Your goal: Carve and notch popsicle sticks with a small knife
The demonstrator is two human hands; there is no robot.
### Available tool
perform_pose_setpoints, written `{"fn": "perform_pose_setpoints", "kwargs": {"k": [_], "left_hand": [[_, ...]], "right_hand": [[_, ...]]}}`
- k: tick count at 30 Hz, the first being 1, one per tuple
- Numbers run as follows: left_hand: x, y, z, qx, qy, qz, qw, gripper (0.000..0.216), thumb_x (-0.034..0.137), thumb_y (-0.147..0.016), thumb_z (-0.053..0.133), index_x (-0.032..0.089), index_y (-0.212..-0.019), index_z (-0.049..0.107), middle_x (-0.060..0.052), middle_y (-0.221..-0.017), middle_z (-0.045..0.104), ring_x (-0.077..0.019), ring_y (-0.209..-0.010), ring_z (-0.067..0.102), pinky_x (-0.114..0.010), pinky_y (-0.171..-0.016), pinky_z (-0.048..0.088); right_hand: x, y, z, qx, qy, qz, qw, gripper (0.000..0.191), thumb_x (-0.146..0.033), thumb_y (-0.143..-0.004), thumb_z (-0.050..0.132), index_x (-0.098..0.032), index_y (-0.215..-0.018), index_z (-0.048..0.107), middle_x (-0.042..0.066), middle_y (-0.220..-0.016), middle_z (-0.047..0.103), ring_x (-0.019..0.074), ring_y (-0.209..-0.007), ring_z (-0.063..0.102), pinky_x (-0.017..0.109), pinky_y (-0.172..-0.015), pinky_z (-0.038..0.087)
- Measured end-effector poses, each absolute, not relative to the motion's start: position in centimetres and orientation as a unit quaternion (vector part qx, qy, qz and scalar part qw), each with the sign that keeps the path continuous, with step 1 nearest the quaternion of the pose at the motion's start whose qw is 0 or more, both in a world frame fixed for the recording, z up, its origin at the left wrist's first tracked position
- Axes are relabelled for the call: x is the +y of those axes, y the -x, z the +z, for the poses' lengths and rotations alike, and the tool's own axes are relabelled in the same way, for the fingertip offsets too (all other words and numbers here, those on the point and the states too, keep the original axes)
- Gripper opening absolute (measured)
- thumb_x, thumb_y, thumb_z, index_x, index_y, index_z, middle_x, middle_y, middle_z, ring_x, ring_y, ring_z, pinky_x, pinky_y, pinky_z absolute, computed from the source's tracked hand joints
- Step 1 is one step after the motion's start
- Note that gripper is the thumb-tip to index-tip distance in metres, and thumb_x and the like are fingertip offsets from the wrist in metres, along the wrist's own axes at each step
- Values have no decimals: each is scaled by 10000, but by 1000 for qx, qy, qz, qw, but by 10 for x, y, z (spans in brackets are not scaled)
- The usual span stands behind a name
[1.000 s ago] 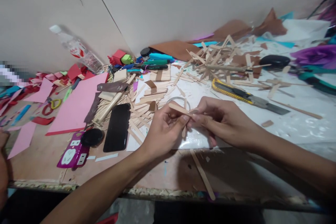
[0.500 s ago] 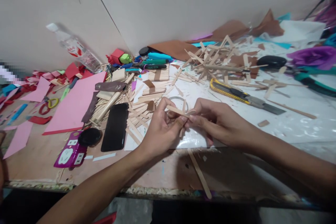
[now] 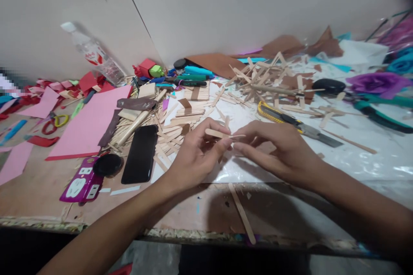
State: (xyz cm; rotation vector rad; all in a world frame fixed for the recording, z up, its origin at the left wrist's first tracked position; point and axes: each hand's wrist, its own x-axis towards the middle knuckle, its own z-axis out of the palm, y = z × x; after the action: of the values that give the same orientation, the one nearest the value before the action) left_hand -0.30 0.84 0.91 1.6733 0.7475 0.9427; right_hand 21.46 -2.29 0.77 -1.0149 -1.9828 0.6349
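My left hand [image 3: 201,150] pinches crossed wooden craft sticks [image 3: 217,133] between thumb and fingers, above the white sheet. One stick lies roughly level and another sticks up behind the fingertips. My right hand [image 3: 274,148] is close by on the right, thumb and forefinger a little apart around the stick's far end; whether they touch it is hard to tell. Below my hands a loose craft stick [image 3: 241,213] lies at the table's front edge. A yellow-and-black box cutter [image 3: 284,119] rests just beyond my right hand.
Left of my hands lie a black phone [image 3: 140,154], a purple power adapter [image 3: 82,184] and pink paper [image 3: 93,120]. Loose craft sticks [image 3: 174,133] spread behind, with a tangled stick pile [image 3: 267,77] farther back. Teal-handled pliers [image 3: 383,116] are at right; a plastic bottle [image 3: 97,58] leans on the wall.
My right thumb and forefinger have parted slightly from the crossed sticks, which have tilted. My left hand keeps its pinch. The view has shifted a little.
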Motion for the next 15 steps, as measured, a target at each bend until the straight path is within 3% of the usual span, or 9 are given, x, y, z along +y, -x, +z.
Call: {"fn": "perform_pose_setpoints", "kwargs": {"k": [4,8,11,15], "left_hand": [[9,10,3,285,-752,384,453,168,233,-986,682,212,-1152,673,-55,-970,730,-133,-748,708,-220,-618,529],[11,13,4,246,-803,385,383,183,182,-975,678,208,-1155,702,-71,-985,759,-171,-860,740,-258,-713,578],[13,13,7,214,-831,385,340,222,139,-955,689,212,-1164,707,-67,-982,772,-162,-838,740,-253,-704,574],[14,14,10,173,-851,389,308,291,95,-938,688,223,-1200,680,-64,-1006,777,-172,-895,752,-264,-754,588]], "right_hand": [[-23,-215,8,-830,356,90,419,96,-218,-1005,623,-213,-1015,718,68,-873,669,186,-798,634,311,-701,504],[-26,-217,7,-849,337,69,401,135,-172,-1008,592,-219,-1083,694,64,-893,696,162,-754,631,283,-655,479],[-29,-218,6,-860,333,9,388,165,-144,-1004,567,-228,-1096,676,50,-854,712,149,-696,604,272,-609,443],[-32,-218,6,-863,316,-26,392,205,-112,-976,573,-249,-1114,637,39,-839,739,158,-713,638,279,-649,485]]}}
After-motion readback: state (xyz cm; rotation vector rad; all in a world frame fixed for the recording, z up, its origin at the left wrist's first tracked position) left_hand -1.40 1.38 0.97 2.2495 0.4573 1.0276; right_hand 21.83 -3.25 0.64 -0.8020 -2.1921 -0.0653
